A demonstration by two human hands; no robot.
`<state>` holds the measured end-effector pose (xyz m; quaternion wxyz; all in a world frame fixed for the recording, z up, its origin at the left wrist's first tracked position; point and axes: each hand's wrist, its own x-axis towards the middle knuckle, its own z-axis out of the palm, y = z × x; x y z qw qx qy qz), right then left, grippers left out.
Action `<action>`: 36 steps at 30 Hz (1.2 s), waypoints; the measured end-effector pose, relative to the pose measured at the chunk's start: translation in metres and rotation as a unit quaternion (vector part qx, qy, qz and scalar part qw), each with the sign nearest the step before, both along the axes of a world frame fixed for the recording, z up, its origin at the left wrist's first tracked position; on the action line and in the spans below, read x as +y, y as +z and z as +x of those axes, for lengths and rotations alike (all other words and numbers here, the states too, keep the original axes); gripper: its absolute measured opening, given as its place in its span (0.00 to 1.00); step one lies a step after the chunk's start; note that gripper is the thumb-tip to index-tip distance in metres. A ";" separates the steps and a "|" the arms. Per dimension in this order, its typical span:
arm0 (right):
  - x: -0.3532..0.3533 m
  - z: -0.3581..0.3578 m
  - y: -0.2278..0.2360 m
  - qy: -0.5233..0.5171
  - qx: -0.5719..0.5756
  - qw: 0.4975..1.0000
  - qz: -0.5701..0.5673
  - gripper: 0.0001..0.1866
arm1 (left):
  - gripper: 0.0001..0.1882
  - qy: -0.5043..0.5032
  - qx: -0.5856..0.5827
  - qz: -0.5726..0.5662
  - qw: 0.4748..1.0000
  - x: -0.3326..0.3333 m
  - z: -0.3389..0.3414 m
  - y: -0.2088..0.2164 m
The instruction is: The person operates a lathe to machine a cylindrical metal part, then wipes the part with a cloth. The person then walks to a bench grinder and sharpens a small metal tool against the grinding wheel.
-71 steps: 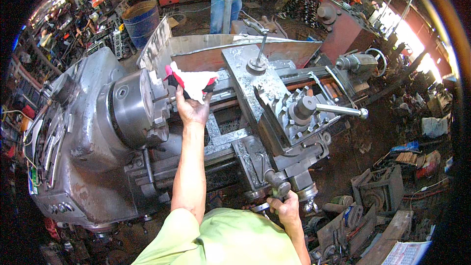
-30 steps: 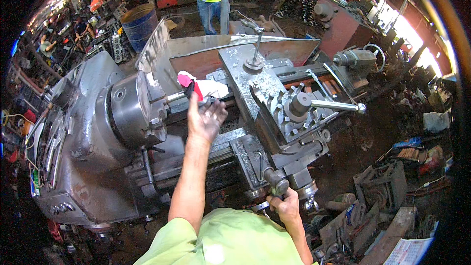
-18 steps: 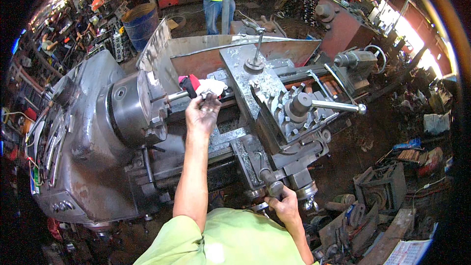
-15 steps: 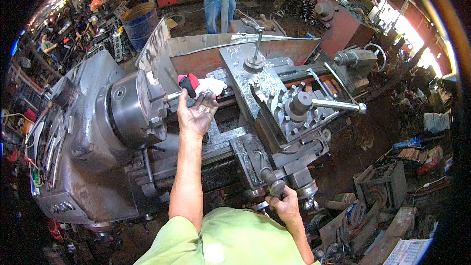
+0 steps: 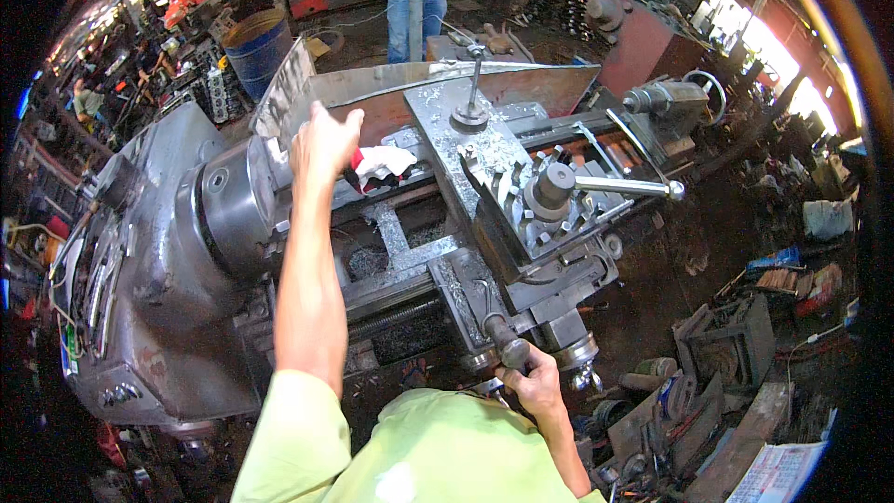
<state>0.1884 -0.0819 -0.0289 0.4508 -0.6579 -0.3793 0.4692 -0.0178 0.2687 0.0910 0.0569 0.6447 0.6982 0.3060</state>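
My left hand [image 5: 324, 144] is raised in front of the lathe's chuck [image 5: 237, 200], back of the hand up, with its thumb apart from the fingers. It hides part of the chuck's jaws and whatever is clamped there. Just right of it, a white and red rag [image 5: 384, 164] lies on the lathe bed. My right hand [image 5: 537, 384] is closed on a handle at the front of the carriage, its grip mostly hidden by the fingers. Right above that hand is a thick round-ended metal lever [image 5: 508, 340].
The tool post [image 5: 551, 191] has a long lever [image 5: 624, 184] reaching right. Metal chips litter the cross slide [image 5: 433, 116]. The tailstock [image 5: 666, 101] stands at the far right end. Behind a bent sheet-metal guard [image 5: 447, 79] stands a person [image 5: 414, 0]. A blue drum [image 5: 259, 54] is at back left.
My left hand has turned from palm up to back up and moved left and farther away, beside the chuck. My right hand stays at the handle.
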 end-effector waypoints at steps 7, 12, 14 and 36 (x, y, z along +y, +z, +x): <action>-0.003 -0.002 0.004 0.006 0.036 0.998 0.047 0.10 | 0.31 -0.068 0.156 -0.280 0.945 0.077 0.033 -0.022; -0.013 0.005 0.005 0.011 -0.005 0.997 0.073 0.09 | 0.20 -0.244 0.306 -0.357 0.848 0.109 0.003 -0.062; -0.015 0.007 0.004 0.001 0.041 0.998 0.052 0.10 | 0.24 -0.272 0.309 -0.309 0.857 0.117 -0.002 -0.059; 0.010 0.007 0.007 -0.002 0.005 0.999 -0.036 0.11 | 0.19 -0.278 -0.068 -0.115 0.951 -0.175 -0.006 -0.134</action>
